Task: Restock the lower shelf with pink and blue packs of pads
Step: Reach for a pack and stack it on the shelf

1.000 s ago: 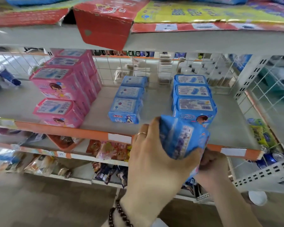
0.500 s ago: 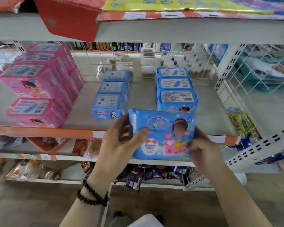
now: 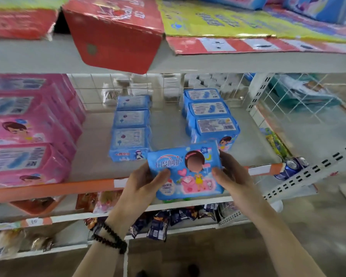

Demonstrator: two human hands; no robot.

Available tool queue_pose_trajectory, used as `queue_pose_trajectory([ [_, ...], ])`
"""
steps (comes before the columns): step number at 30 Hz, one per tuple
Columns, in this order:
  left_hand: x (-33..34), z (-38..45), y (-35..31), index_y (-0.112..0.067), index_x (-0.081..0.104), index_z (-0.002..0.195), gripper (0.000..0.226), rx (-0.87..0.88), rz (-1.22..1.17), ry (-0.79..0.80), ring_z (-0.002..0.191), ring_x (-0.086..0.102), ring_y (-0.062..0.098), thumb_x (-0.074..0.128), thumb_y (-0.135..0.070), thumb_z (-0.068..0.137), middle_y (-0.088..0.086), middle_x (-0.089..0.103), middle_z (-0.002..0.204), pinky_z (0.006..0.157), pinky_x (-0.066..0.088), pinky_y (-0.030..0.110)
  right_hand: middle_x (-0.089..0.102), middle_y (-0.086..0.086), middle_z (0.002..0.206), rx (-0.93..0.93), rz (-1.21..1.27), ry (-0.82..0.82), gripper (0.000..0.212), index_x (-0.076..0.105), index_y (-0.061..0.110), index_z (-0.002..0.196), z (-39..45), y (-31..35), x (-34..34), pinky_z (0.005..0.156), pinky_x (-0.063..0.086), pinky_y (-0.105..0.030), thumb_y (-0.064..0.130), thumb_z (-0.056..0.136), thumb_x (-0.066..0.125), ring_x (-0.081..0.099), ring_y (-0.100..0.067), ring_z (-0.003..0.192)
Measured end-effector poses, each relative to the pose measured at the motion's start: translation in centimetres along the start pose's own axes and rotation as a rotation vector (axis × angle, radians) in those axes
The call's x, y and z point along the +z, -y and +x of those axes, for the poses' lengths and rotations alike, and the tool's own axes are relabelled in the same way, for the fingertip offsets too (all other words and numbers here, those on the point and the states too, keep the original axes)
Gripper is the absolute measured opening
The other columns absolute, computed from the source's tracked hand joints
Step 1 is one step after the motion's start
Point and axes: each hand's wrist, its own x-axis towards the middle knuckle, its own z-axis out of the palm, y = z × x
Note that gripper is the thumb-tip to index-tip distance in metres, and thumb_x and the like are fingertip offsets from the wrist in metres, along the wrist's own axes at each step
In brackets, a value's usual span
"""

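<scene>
Blue pack (image 3: 185, 169) was held face-up just in front of the shelf edge (image 3: 54, 187), below two blue rows. Left hand (image 3: 142, 184) gripped its left side w/ thumb on top; right hand (image 3: 231, 176) pinched the right side. Risk: shoving it in could knock the front pack (image 3: 218, 130) askew, since it sat v. close.

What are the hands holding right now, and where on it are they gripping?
A blue pack of pads, front face up. The left hand pinches its left edge and the right hand its right edge, thumbs on the front.
</scene>
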Motion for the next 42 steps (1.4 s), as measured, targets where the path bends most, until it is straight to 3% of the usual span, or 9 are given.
queue_pose_trajectory([
  [2,-0.2,0.9,0.4,-0.01,0.066,0.113,0.031,0.005,0.037,0.039,0.097,0.075,0.015,0.063,-0.024,0.085,0.0,0.078,0.107,0.075,0.058,0.021,0.067,0.004,0.127,0.008,-0.052,-0.017,0.067,0.055,0.04,0.135,0.0,-0.6,-0.5,0.102,0.049,-0.048,0.068,0.075,0.068,0.062,-0.019,0.12],
  [7,1.5,2.8,2.2,-0.014,0.065,0.12,0.04,0.018,0.149,0.05,0.105,0.073,0.016,0.07,-0.034,0.085,-0.003,0.077,0.111,0.082,0.059,0.028,0.069,0.009,0.12,-0.015,-0.095,-0.071,0.064,0.054,0.04,0.134,0.1,-2.3,-2.9,0.084,0.05,-0.022,0.049,0.074,0.071,0.062,-0.009,0.116],
  [10,3.2,3.7,2.9,-0.019,0.062,0.127,0.04,0.053,0.237,0.058,0.107,0.072,0.014,0.072,-0.033,0.091,-0.006,0.075,0.115,0.088,0.059,0.036,0.068,0.004,0.124,0.003,-0.088,-0.036,0.075,0.053,0.031,0.138,0.6,-3.1,-5.1,0.088,0.053,-0.028,0.05,0.068,0.073,0.063,-0.014,0.117],
  [13,5.1,4.2,3.0,-0.021,0.06,0.13,0.042,0.057,0.311,0.042,0.107,0.071,0.008,0.072,-0.032,0.091,-0.014,0.075,0.113,0.088,0.059,0.03,0.065,-0.002,0.122,0.041,-0.092,-0.032,0.061,0.06,0.041,0.125,1.4,-4.1,-7.4,0.085,0.055,-0.031,0.046,0.066,0.077,0.068,-0.019,0.108],
  [16,7.7,4.5,2.7,-0.029,0.06,0.13,0.044,0.151,0.467,-0.012,0.101,0.069,-0.003,0.075,-0.028,0.089,-0.025,0.073,0.108,0.085,0.056,0.017,0.07,-0.001,0.113,0.065,-0.085,0.0,0.053,0.061,0.03,0.121,2.3,-5.8,-10.1,0.084,0.058,-0.032,0.016,0.075,0.083,0.07,-0.023,0.104],
  [20,10.5,6.0,3.4,-0.029,0.046,0.149,0.073,0.206,0.608,-0.068,0.095,0.067,0.008,0.078,-0.039,0.084,-0.008,0.07,0.104,0.084,0.056,0.034,0.073,0.003,0.098,0.149,-0.112,-0.004,0.048,0.059,0.014,0.116,4.0,-7.0,-13.0,0.067,0.055,-0.017,-0.015,0.079,0.07,0.072,-0.015,0.094],
  [30,11.6,8.6,6.9,-0.022,0.044,0.152,0.082,0.287,0.602,-0.209,0.118,0.052,0.0,0.084,-0.03,0.08,-0.01,0.051,0.134,0.1,0.038,0.005,0.075,0.018,0.098,0.04,-0.248,0.028,0.053,0.059,0.025,0.115,6.9,-7.6,-14.5,0.071,0.052,-0.009,-0.014,0.081,0.069,0.07,0.0,0.094],
  [37,10.0,9.9,8.5,-0.03,0.039,0.154,0.086,0.25,0.59,-0.242,0.118,0.053,0.01,0.083,-0.038,0.08,-0.004,0.046,0.137,0.107,0.042,0.022,0.071,0.014,0.101,-0.01,-0.357,-0.023,0.057,0.057,0.036,0.111,8.6,-8.0,-13.5,0.072,0.05,-0.004,-0.011,0.081,0.071,0.065,0.013,0.089],
  [42,9.2,10.6,9.2,-0.034,0.036,0.155,0.086,0.244,0.585,-0.219,0.114,0.052,0.005,0.081,-0.04,0.082,-0.007,0.045,0.134,0.105,0.04,0.017,0.071,0.028,0.103,-0.039,-0.406,-0.021,0.053,0.057,0.03,0.122,8.7,-8.1,-13.4,0.077,0.051,-0.007,-0.005,0.084,0.072,0.065,0.011,0.097],
])
